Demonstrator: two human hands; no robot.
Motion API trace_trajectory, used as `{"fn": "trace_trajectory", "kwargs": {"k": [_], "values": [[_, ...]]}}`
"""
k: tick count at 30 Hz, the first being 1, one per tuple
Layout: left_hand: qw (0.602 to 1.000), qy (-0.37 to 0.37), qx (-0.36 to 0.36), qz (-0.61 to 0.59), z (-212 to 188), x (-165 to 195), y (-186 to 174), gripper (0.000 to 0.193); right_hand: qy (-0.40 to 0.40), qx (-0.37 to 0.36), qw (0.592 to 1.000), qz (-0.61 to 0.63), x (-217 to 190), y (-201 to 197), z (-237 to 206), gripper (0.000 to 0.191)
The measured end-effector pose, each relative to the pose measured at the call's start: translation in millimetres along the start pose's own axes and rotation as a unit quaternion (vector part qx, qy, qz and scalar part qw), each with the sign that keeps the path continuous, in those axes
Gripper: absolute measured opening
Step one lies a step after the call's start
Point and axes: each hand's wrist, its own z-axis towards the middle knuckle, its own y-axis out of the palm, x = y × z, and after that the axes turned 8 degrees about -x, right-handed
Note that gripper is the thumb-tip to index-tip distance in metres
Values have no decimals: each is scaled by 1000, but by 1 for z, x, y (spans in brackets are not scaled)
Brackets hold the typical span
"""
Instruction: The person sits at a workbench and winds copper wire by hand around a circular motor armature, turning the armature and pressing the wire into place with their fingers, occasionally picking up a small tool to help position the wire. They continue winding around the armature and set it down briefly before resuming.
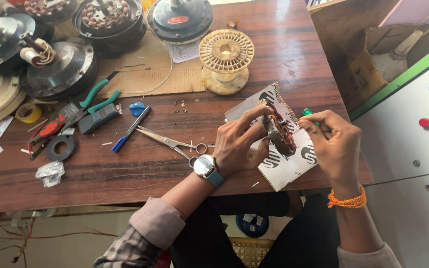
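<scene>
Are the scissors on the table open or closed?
Open. The scissors lie flat on the wooden table, their two blades spread slightly apart, left of the left hand.

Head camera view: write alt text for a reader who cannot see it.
Two hands hold a round wound motor core over a printed card on a wooden table: the left hand grips it, the right hand pinches a green-handled tool. Scissors, pliers and an empty spool lie nearby.

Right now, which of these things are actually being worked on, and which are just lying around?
In hand:
left hand gripping the copper-wound stator
right hand pinching a green-handled tool
printed card underneath

Lying about:
scissors
blue pen
green-handled pliers
empty spool
tape roll
</scene>
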Motion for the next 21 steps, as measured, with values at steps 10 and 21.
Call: {"fn": "trace_trajectory", "kwargs": {"k": [10,21], "values": [[992,65,-107,-27,3,-3,-1,61,53,-18,997,58,5,4,-9,15],[989,28,-131,-69,6,-4,-2,52,-24,-54,997,41,-12,-2,-54,8]]}}
